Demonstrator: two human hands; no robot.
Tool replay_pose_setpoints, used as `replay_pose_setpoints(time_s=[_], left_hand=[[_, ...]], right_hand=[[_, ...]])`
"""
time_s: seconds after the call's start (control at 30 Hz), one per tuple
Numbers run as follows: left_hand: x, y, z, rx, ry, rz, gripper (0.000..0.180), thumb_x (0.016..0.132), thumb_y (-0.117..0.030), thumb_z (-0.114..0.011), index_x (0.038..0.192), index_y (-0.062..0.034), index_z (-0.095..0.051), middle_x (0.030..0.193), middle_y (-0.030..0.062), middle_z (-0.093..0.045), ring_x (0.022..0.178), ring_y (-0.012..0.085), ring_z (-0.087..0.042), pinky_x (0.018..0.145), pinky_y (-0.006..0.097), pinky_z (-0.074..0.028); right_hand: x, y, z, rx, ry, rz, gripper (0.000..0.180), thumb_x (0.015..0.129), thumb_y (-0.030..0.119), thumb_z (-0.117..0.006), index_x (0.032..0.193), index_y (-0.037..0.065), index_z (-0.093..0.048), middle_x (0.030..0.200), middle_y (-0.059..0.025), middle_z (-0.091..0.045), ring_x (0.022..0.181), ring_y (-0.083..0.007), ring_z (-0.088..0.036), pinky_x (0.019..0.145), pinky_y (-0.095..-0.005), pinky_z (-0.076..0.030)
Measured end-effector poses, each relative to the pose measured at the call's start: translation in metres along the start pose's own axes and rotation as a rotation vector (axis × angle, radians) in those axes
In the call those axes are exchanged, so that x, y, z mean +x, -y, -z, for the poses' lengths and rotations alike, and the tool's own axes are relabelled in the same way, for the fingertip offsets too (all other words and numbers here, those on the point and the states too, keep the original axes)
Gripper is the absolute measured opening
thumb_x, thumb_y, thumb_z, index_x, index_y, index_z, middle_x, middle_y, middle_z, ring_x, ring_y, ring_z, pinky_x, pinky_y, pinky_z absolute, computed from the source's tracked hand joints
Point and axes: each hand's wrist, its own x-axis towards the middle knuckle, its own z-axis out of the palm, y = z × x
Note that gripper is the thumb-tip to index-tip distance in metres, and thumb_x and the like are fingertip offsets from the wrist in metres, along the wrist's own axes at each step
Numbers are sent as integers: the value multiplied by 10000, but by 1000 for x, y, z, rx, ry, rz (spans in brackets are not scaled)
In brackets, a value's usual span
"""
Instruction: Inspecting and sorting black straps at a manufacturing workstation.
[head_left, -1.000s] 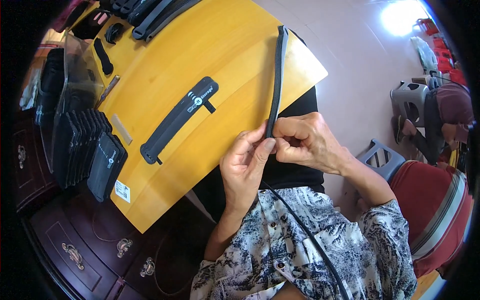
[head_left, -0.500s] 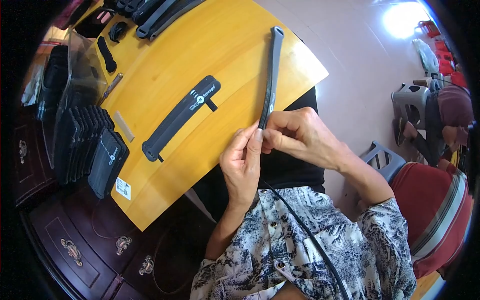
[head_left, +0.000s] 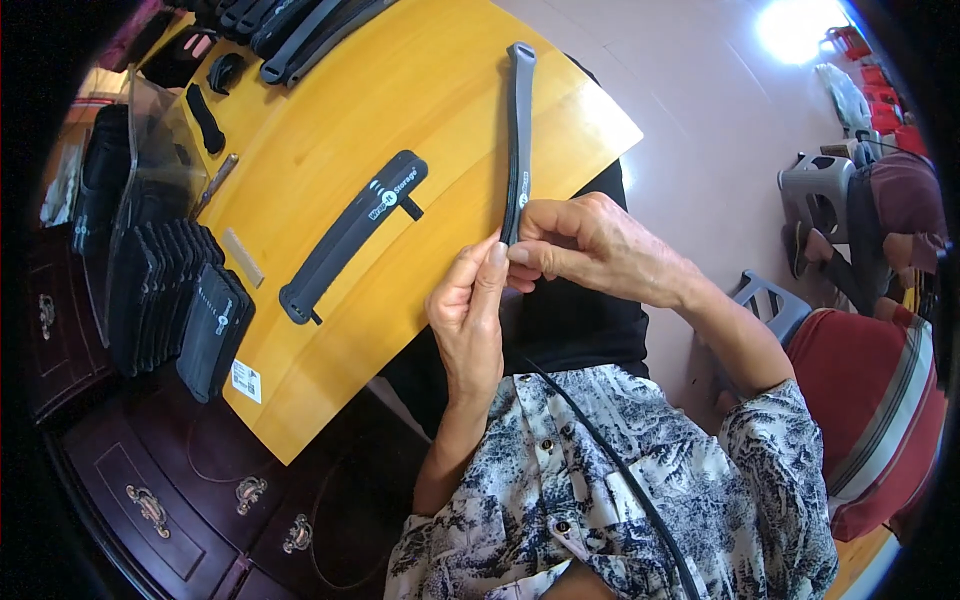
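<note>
Both hands meet at the near end of a stack of long black and grey straps (head_left: 517, 130), which reaches away over the table with a rounded, holed tip at its far end. My left hand (head_left: 470, 310) pinches that near end between thumb and fingers. Closed fingers of my right hand (head_left: 590, 250) grip the same end from the right side; the fingertips partly hide it. To the left, a wide black storage strap (head_left: 340, 245) with white print and a short side tab lies flat on the table.
The yellow wooden table (head_left: 440, 120) has a stack of dark straps (head_left: 300, 45) at its far edge. Folded black straps (head_left: 170, 290) stand at the left, near a small wooden strip (head_left: 243, 257). On the right are a red bundle (head_left: 850, 420), grey stools (head_left: 815, 185) and a seated person (head_left: 900, 210).
Both hands and the held straps have shifted slightly left in the picture, and the straps stand a little more upright. Both hands keep their hold.
</note>
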Motion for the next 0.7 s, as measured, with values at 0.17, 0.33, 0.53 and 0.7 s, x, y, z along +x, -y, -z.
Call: replay_pose_setpoints(time_s=[0.17,0.33,0.53,0.7], left_hand=[[0,1,1,-51,-3,28,253,965,-125,-522,1115,51,-623,854,52,-636,734,89,-582,670,219,-485],[1,6,0,44,-19,-48,252,965,-127,-530,1126,41,-626,874,31,-627,786,61,-545,708,199,-453],[1,10,-3,255,-92,-173,236,960,-99,-537,1097,75,-620,952,28,-632,878,70,-545,811,213,-444],[3,14,-2,265,-107,-160,231,961,-99,-537,1081,80,-622,958,33,-632,883,73,-552,813,212,-446]], right_hand=[[0,3,-4,-108,-30,-9,315,914,264,-583,747,5,-518,573,-70,-521,509,-152,-478,482,-308,-373],[0,1,-9,-231,-76,47,245,863,196,-587,764,-16,-515,600,-128,-541,547,-252,-559,529,-359,-447],[1,9,-28,-722,-247,83,246,835,232,-601,803,4,-516,693,-148,-579,683,-307,-627,590,-386,-522],[1,9,-31,-765,-193,55,200,814,207,-609,826,29,-519,729,-110,-579,713,-274,-627,603,-376,-519]])
